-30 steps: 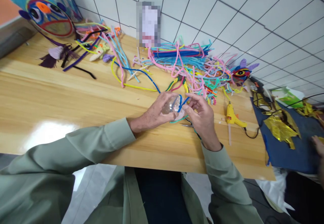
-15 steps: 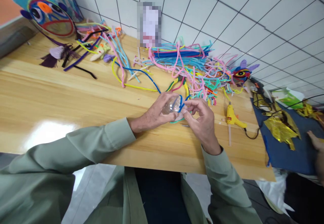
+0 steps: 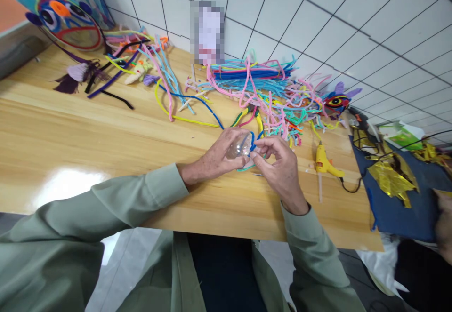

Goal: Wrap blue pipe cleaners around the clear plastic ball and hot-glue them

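My left hand (image 3: 223, 152) is wrapped round a clear, rounded plastic piece (image 3: 238, 146) held low over the wooden table. A blue pipe cleaner (image 3: 252, 139) curves along the right edge of that piece. My right hand (image 3: 277, 164) pinches the blue pipe cleaner between thumb and fingertips, close against the plastic. Just beyond the hands lie pliers with yellow-and-green handles (image 3: 260, 123). Beneath the fingers a bit of light teal edging shows; what it belongs to is mostly hidden.
Heaps of coloured pipe cleaners (image 3: 252, 84) line the wall. A yellow glue gun (image 3: 323, 160) with its cord lies to the right. At far left stands a decorated mask (image 3: 70, 25); a smaller one (image 3: 337, 101) is back right. Another person's hand (image 3: 444, 218) shows at the right edge.
My right fingertips have moved slightly left and pressed the blue pipe cleaner closer to the plastic's edge. The other person's hand at the right has shifted.
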The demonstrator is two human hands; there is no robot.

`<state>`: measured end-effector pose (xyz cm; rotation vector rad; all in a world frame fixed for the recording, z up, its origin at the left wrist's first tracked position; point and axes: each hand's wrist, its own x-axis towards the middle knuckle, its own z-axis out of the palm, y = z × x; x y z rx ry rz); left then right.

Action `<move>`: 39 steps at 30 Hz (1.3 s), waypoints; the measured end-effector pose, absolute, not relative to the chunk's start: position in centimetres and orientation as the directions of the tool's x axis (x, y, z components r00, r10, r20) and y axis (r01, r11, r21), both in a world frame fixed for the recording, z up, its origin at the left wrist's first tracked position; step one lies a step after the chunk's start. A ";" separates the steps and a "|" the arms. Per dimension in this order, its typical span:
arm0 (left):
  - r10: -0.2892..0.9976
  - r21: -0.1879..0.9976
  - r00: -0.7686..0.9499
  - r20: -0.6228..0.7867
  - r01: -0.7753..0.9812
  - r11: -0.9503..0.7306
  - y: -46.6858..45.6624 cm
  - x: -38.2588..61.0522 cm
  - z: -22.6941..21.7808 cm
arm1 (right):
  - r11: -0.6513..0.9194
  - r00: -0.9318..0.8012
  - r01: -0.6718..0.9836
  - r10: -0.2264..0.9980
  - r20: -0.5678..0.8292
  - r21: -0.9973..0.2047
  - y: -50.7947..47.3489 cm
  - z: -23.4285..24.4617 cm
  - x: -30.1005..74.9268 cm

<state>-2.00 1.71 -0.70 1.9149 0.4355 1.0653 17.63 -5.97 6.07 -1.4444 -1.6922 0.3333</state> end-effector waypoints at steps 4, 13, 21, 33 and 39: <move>0.647 0.826 0.577 0.499 -0.092 -0.555 1.8 -2.0 -0.7 | 0.282 0.023 0.648 0.921 0.388 -0.708 -5.9 6.1 18.0; 0.633 0.809 0.569 0.526 -0.105 -0.578 1.9 -1.9 -0.9 | 0.312 0.016 0.670 0.901 0.433 -0.674 -5.8 5.9 17.8; 0.643 0.816 0.561 0.521 -0.107 -0.568 1.8 -1.9 -0.8 | 0.333 0.042 0.737 0.846 0.532 -0.588 -6.2 5.6 17.5; 0.636 0.810 0.566 0.525 -0.104 -0.577 1.8 -2.0 -0.8 | 0.381 -0.023 0.777 0.812 0.583 -0.501 -6.3 5.4 17.5; 0.628 0.795 0.553 0.548 -0.110 -0.597 1.8 -1.9 -0.9 | 0.386 -0.021 0.763 0.816 0.577 -0.518 -6.4 5.4 17.4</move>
